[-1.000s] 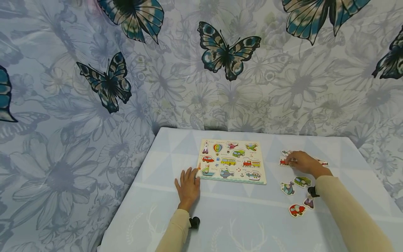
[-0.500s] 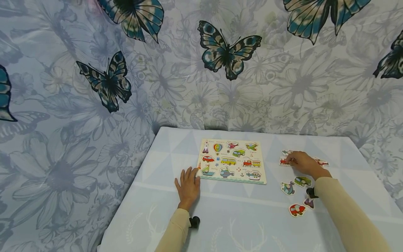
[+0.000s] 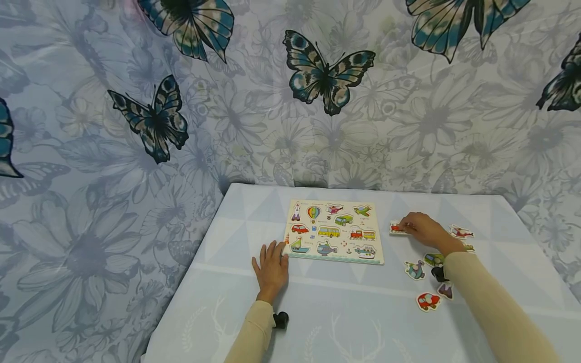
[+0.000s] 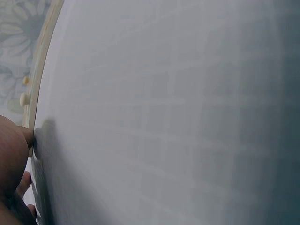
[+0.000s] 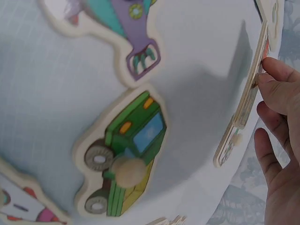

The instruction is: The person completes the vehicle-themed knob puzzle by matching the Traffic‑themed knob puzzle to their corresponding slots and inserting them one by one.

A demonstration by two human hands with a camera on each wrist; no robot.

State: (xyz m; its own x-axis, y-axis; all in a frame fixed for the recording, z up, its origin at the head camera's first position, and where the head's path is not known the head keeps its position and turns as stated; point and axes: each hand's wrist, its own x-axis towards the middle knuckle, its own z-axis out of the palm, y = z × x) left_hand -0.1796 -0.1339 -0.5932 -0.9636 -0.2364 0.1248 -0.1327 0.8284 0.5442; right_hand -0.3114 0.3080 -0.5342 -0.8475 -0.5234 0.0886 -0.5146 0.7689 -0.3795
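My right hand (image 3: 425, 229) pinches a red train puzzle piece (image 3: 396, 228) between thumb and finger, to the right of the puzzle board (image 3: 333, 256). In the right wrist view, the held piece (image 5: 251, 84) appears nearly edge-on, with another wooden piece (image 5: 225, 146) just below it. My left hand (image 3: 272, 267) lies with fingers extended at the board's lower left corner, fingertips right at its edge. Pictures of vehicles cover the board. Closest to the right wrist are a green truck piece (image 5: 133, 154) with a round knob and a teal-and-purple helicopter piece (image 5: 133, 28).
Loose pieces lie on the table's right side: a red helicopter (image 3: 461, 232), a red car (image 3: 428, 301), and a rocket (image 3: 446, 291) beside the right sleeve. The pale cloth-covered table (image 3: 345, 312) ends at a butterfly-patterned backdrop (image 3: 254, 126).
My right hand has moved left, toward the board, taking the train piece with it. More of the red helicopter piece's surroundings now shows behind it. The left hand stays where it was.
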